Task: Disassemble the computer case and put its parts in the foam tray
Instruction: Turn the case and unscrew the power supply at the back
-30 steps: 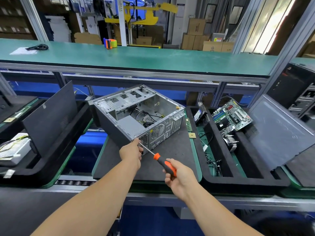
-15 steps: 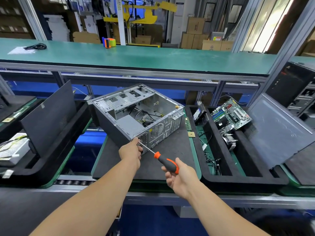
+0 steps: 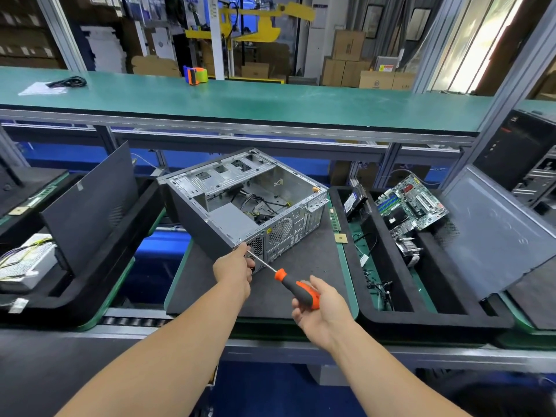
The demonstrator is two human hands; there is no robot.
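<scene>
As we read from left to right, we meet first the left hand point(image 3: 233, 267), its fingers curled at the near rear corner of the computer case point(image 3: 240, 203), where it steadies the screwdriver point(image 3: 285, 281) shaft; whether it pinches the tip we cannot tell. The case lies open-side up on the dark surface point(image 3: 307, 260). The screwdriver's long axis runs from that corner down and rightward to the right hand point(image 3: 322, 308), clamped around its orange handle. We judge a rear screw the target. Farther right, the foam tray point(image 3: 421, 320) holds a motherboard point(image 3: 412, 203).
</scene>
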